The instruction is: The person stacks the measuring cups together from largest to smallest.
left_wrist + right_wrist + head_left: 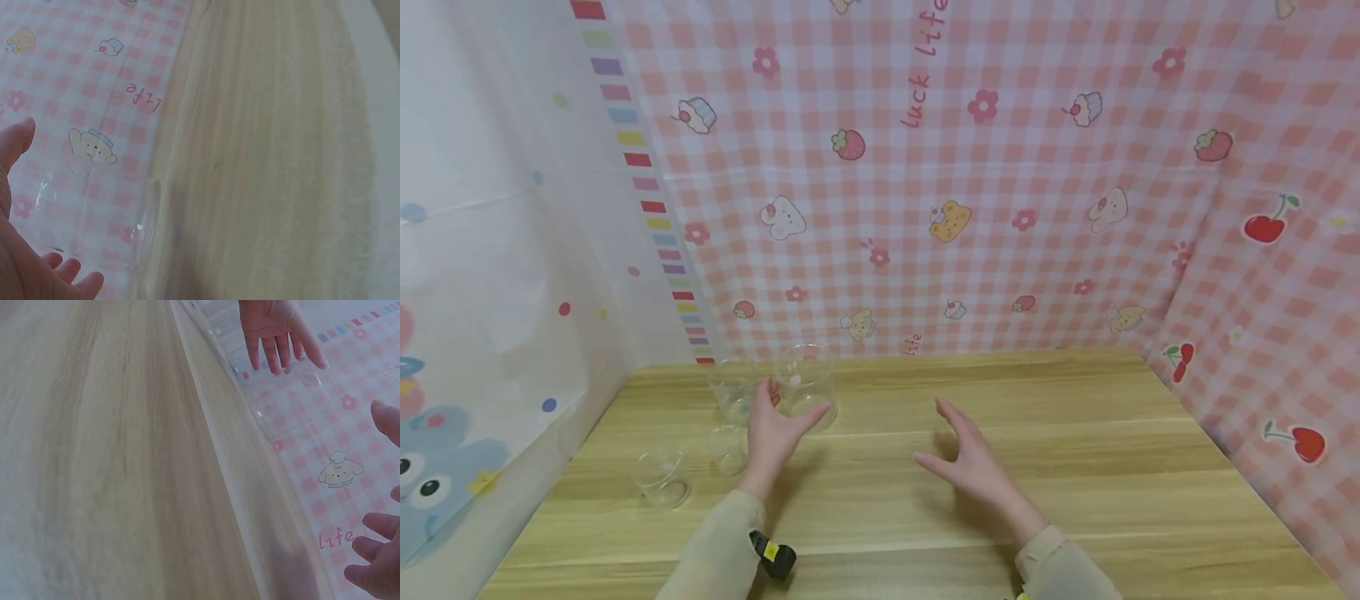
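The left hand (775, 435) is spread wide, with the thumb stretched out to its right and the fingers directed forward. Just in front of this hand there is a large clear glass cup (815, 385), which stands upright on the wooden table (880, 525). In the head view the thumb and the fingertips overlap the lower part of this cup, but I cannot tell whether they touch it. In the left wrist view the cup appears ahead of the palm, and its transparent wall is difficult to follow.

The right hand (976, 467) is also wide, its thumb well apart from its fingers. It is in the air above the table, and the large cup is to its left and farther forward, well apart from it. The thumb side of each hand is turned toward the other hand.

Ahead and to the left of the left hand stands a second glass cup (728, 388), near the large one. Just to the left of the same hand is a small glass cup (726, 454), and farther left, a little nearer to the person, is another low glass (662, 483). Behind the left hand, a black device (779, 562) is at the wrist, beside the pale sleeve (715, 546). Beyond both hands hangs a pink checked cloth (895, 200).
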Demonstrator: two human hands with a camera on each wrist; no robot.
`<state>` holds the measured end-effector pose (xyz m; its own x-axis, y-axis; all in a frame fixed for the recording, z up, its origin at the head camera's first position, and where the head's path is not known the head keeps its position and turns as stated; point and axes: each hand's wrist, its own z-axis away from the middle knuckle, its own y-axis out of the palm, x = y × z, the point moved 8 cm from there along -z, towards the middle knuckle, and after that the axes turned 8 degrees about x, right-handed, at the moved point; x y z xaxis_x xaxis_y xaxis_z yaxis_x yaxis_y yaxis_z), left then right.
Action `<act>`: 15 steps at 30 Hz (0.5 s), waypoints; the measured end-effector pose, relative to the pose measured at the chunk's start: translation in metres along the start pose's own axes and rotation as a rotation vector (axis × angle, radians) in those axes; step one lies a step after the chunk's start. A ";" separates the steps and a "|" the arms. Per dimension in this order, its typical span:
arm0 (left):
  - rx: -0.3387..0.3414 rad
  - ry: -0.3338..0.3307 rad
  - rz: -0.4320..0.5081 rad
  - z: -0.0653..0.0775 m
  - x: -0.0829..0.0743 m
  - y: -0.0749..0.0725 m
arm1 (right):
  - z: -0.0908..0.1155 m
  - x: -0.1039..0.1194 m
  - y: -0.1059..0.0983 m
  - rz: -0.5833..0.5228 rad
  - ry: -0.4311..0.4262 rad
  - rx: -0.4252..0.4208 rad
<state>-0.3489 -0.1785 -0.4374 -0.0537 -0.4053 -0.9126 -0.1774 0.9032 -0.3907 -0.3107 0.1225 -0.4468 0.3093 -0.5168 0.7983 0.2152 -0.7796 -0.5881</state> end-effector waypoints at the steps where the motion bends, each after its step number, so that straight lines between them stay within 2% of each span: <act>1: -0.003 0.001 0.006 -0.001 0.000 0.000 | 0.000 0.000 0.000 -0.005 -0.001 -0.002; 15: -0.020 0.001 0.024 -0.018 0.000 0.003 | -0.005 0.001 0.005 -0.049 -0.006 -0.006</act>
<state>-0.3673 -0.1783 -0.4360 -0.0589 -0.3832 -0.9218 -0.1961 0.9098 -0.3657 -0.3136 0.1158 -0.4482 0.3038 -0.4761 0.8252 0.2249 -0.8059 -0.5477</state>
